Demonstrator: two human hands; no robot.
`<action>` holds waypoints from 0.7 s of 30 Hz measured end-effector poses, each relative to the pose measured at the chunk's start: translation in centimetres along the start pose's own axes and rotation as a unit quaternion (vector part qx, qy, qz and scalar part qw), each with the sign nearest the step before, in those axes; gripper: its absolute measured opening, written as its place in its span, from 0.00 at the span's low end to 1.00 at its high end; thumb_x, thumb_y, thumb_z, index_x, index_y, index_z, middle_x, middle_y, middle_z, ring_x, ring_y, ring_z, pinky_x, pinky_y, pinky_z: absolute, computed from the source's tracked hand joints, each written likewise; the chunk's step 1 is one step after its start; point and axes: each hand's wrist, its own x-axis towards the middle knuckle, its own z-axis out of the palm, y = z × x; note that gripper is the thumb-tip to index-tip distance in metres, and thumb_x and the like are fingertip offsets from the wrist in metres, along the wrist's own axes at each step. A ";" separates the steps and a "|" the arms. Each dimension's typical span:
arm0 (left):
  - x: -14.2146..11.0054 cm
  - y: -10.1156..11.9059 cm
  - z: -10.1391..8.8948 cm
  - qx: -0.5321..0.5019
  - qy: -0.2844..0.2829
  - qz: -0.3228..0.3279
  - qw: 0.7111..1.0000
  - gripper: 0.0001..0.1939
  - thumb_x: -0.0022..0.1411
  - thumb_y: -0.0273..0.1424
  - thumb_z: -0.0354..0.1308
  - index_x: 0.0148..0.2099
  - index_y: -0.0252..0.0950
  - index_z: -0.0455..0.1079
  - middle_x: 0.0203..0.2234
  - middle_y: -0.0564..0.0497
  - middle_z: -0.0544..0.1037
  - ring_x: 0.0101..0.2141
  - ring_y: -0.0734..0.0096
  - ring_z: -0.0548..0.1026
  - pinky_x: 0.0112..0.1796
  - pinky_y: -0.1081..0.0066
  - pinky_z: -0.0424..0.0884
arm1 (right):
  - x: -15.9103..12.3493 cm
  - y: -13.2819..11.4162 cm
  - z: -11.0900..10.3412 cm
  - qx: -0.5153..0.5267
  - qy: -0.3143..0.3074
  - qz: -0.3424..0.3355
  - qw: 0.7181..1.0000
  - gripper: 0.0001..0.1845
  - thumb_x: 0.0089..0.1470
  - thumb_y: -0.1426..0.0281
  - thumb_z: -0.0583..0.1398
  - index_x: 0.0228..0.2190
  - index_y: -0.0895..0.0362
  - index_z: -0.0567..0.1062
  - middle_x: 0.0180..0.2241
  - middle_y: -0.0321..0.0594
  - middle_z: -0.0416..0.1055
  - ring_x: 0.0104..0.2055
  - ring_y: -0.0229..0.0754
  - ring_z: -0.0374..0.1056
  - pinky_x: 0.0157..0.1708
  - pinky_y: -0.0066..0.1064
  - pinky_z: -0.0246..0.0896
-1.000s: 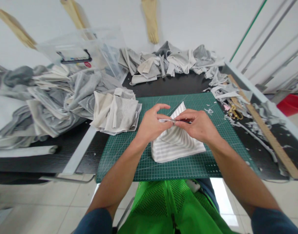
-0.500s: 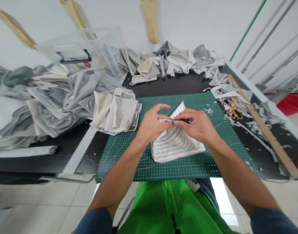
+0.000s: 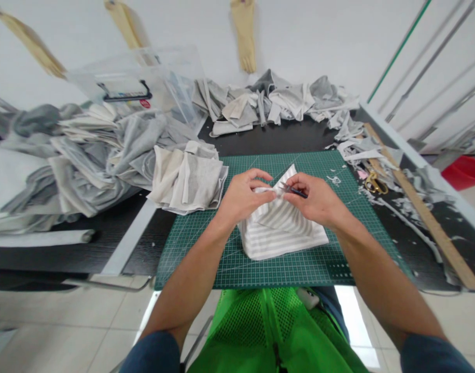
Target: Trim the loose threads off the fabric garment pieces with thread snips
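A grey-and-white striped cloth [image 3: 288, 235] lies partly folded on the green cutting mat [image 3: 198, 259]. My left hand [image 3: 248, 194] pinches a raised bit of it between thumb and fingers. Thread snips [image 3: 298, 192] with a dark handle and a metal tip are closed in my right hand [image 3: 311, 197]; their tip points left at the pinched cloth, close to my left fingertips. One striped corner stands up behind my hands. My fingers hide part of the snips and the gathered fabric.
Stacked grey and beige cloths [image 3: 191, 178] stand left of the mat, beside a large fabric heap [image 3: 101, 150] and a clear plastic box [image 3: 175, 67]. More crumpled pieces [image 3: 276, 98] line the back. Gold-handled scissors [image 3: 375, 183], scraps and a wooden ruler [image 3: 424, 207] lie right.
The snips have turned in my right hand, so their dark handle and tip show more clearly. My left hand still pinches the cloth. The whole view has shifted slightly.
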 end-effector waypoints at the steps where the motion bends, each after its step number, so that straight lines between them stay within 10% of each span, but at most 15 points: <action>1: 0.1 -0.1 -0.3 -0.003 -0.016 -0.005 1.000 0.20 0.50 0.32 0.71 0.46 0.35 0.76 0.32 0.48 0.84 0.29 0.71 0.78 0.29 0.73 0.69 | 0.1 0.0 -0.2 -0.001 0.008 0.002 1.000 0.08 0.54 0.68 0.66 0.36 0.54 0.75 0.33 0.37 0.78 0.34 0.42 0.73 0.36 0.34 0.65; 13: 0.4 -0.4 -3.1 -0.166 -0.130 -0.069 0.975 0.15 0.46 0.30 0.73 0.27 0.34 0.67 0.29 0.50 0.79 0.28 0.72 0.76 0.29 0.72 0.69 | 0.3 0.4 -1.4 0.022 0.017 0.024 0.999 0.08 0.53 0.67 0.67 0.35 0.54 0.73 0.30 0.36 0.78 0.32 0.42 0.73 0.35 0.32 0.64; 21: 0.8 -1.1 -0.6 -0.241 -0.005 -0.037 0.970 0.20 0.48 0.27 0.72 0.29 0.37 0.59 0.19 0.60 0.68 0.20 0.80 0.68 0.23 0.78 0.59 | 0.3 0.7 -1.3 -0.027 0.086 -0.004 0.996 0.09 0.56 0.66 0.67 0.40 0.53 0.78 0.35 0.38 0.81 0.37 0.45 0.76 0.39 0.37 0.68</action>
